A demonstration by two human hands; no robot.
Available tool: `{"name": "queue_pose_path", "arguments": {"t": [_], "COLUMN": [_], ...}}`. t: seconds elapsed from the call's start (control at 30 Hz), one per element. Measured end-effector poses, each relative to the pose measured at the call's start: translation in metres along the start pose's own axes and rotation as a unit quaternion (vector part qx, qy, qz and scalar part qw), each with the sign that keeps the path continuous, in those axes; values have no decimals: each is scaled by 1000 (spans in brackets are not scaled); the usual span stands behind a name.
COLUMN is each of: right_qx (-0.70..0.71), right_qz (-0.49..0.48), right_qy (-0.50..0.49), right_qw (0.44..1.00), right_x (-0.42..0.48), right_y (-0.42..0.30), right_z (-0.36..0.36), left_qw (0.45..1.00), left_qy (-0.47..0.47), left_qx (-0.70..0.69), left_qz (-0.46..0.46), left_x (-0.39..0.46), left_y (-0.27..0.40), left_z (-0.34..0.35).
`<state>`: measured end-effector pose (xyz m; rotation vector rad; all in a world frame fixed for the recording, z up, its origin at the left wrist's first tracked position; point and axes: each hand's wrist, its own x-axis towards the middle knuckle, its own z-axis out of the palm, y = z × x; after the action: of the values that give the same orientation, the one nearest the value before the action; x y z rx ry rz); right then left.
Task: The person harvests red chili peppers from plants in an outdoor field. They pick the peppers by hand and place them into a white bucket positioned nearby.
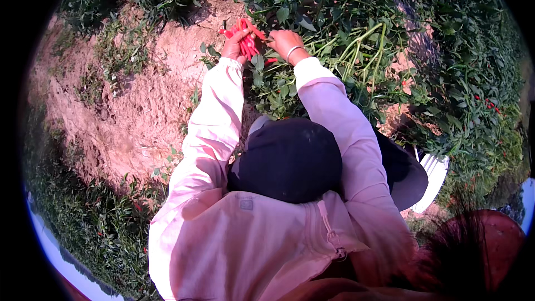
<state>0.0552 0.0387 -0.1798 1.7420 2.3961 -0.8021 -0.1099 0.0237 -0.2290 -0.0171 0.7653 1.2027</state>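
My left hand (235,47) grips a bunch of long red chili peppers (249,46), which stick out above and beside the fingers. Close on its right, my right hand (286,43), with a pale bangle at the wrist, has its fingertips together at the end of one red pepper (256,31) lying across the top of the bunch. The exact grip on that end is partly hidden. Just below the hands, another red pepper (271,61) shows among green leaves. A leafy chili plant (288,88) spreads under and in front of both hands.
Pale green stems (363,44) lean over the foliage to the right. Dense pepper plants (472,75) with red fruit stand farther right. Dry bare soil (138,113) lies left. My dark-trousered knee (288,159) is between my arms. A white ribbed object (432,179) stands behind my right leg.
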Motion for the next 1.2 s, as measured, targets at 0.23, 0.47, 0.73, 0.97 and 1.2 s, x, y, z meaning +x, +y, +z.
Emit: {"name": "queue_pose_path", "arguments": {"t": [0.23, 0.47, 0.73, 0.97, 1.2], "right_qx": [18, 140, 150, -208, 96], "right_qz": [-6, 71, -37, -147, -66], "right_qy": [-1, 77, 226, -52, 131], "right_qw": [1000, 985, 962, 966, 985], "right_x": [-3, 2, -14, -35, -26], "right_y": [1, 0, -1, -18, -16], "right_z": [0, 3, -11, -2, -28], "left_qw": [943, 974, 987, 972, 998], "left_qy": [-54, 188, 12, -118, -62], "left_qx": [308, -56, -157, -202, 9], "left_qz": [110, 111, 23, -17, 16], "left_x": [-7, 7, -36, -59, -81], "left_y": [21, 8, 43, 66, 56], "left_z": [44, 27, -26, -48, -12]}}
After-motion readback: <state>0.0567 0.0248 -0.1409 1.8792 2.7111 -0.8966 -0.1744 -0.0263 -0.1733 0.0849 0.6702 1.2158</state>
